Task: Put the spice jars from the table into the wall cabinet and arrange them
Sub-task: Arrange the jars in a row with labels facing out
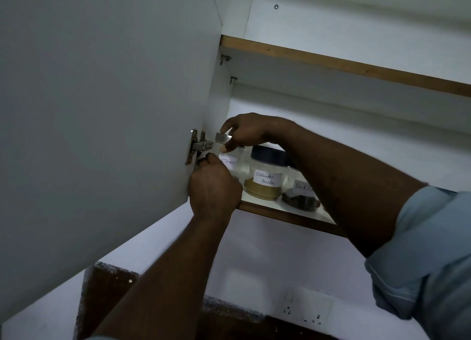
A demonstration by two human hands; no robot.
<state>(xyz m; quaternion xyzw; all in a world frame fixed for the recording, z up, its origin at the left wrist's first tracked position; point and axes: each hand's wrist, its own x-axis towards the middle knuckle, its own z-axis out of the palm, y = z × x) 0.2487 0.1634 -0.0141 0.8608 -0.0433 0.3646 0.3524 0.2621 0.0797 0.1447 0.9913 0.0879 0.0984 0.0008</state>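
Note:
Three labelled spice jars stand on the lower shelf (285, 215) of the open wall cabinet. The clear "Cloves" jar (228, 161) is at the far left, against the cabinet side. My right hand (246, 132) comes from above and pinches at its top, right beside a metal hinge arm. My left hand (214, 189) is curled around the jar's lower left side and hides its base. The "Coriander Powder" jar (263, 184), dark-lidded with tan powder, stands to its right. A "Black Pepper" jar (302, 198) follows, partly behind my right forearm.
The white cabinet door (102, 110) hangs open at the left, its steel hinge (197, 146) close to my left fingers. An upper shelf (331, 61) with a wood edge spans above. A wall socket (303, 310) sits below on the white wall.

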